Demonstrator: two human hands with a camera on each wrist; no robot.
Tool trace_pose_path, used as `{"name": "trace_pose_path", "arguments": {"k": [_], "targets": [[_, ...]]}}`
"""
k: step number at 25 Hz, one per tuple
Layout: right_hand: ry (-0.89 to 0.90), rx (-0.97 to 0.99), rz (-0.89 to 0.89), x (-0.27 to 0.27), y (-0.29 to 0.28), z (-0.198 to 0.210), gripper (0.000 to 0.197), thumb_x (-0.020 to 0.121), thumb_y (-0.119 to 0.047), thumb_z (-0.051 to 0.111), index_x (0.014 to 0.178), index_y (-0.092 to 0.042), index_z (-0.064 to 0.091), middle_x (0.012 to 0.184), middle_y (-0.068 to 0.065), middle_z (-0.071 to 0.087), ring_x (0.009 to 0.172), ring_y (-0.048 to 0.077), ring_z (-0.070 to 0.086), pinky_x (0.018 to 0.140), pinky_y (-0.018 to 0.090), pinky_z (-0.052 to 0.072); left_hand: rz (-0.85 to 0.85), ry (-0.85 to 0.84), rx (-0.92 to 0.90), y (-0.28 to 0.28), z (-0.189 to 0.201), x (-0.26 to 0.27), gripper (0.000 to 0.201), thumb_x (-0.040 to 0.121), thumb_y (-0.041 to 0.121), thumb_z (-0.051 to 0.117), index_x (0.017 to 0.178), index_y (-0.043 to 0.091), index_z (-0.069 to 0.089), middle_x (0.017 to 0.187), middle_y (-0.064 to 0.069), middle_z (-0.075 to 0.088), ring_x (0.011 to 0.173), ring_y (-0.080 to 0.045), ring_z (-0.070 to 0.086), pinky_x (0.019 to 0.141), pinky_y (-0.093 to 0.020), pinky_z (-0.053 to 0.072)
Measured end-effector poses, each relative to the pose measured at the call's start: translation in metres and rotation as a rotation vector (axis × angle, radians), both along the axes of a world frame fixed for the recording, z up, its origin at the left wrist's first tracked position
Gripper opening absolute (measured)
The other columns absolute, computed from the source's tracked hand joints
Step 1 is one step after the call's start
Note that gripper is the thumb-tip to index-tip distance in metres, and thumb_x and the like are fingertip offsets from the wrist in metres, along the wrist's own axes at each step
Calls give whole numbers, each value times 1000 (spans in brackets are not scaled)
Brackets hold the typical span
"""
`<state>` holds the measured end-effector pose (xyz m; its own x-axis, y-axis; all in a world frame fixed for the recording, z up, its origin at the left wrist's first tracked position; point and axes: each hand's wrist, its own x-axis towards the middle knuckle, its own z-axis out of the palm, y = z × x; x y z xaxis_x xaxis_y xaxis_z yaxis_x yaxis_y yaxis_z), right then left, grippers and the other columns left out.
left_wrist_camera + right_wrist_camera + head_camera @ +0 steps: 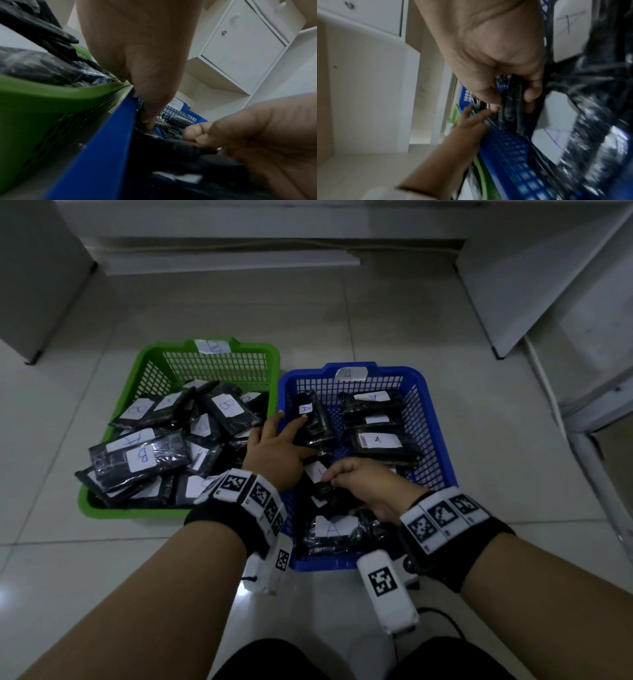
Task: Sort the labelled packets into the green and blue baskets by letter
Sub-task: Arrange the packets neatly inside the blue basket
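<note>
On the left stands the green basket (147, 354), tagged B and piled with black packets labelled B (144, 455). Beside it on the right is the blue basket (428, 392), tagged A, holding black packets labelled A (376, 440). My left hand (291, 433) reaches over the blue basket's left rim (106, 135). Its straight fingers (471, 116) rest on a packet labelled A (317, 419). My right hand (342, 474) is inside the blue basket, thumb and fingers (530, 94) pinching the edge of a black packet (510, 108) with a white label (317, 472).
The baskets touch side by side on a pale tiled floor (394, 320). White cabinets stand at the back left (34, 285) and along the right (548, 285). A black cable (442, 614) lies by my knees. One B packet overhangs the green basket's left rim.
</note>
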<state>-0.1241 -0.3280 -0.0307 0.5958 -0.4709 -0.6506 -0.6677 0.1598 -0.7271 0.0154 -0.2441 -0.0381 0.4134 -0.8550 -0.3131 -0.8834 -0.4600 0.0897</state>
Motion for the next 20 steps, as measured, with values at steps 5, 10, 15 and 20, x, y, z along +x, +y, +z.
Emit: {"name": "trace_pose_path", "arguments": {"k": [5,10,15,20], "targets": [[231,-130,182,-5,-23,28,55,88,-15,61,134,-10,32,100,7,52,85,20,55,64,28,49,18,49,6,-2,3,1,33,96,28,41,122,43,53,158,17,7,145,-26,-9,114,-54,4],[306,-490,563,0,-15,22,56,88,-24,56,141,-20,37,122,7,54,101,24,56,72,27,44,0,160,-206,5,0,14,31,91,11,47,118,23,59,152,1,32,146,-23,9,117,-41,13],[276,-695,714,-1,-10,9,61,87,-20,56,141,-35,33,134,6,42,119,31,46,88,38,44,-69,177,-139,14,3,15,29,90,22,57,117,25,64,155,-3,26,147,-24,4,119,-38,9],[386,-699,878,-4,-9,-6,66,91,-46,52,148,-33,21,145,12,34,131,35,28,105,44,36,-83,104,-36,19,0,7,21,83,40,65,102,35,70,156,4,21,147,-22,-4,118,-47,13]]}}
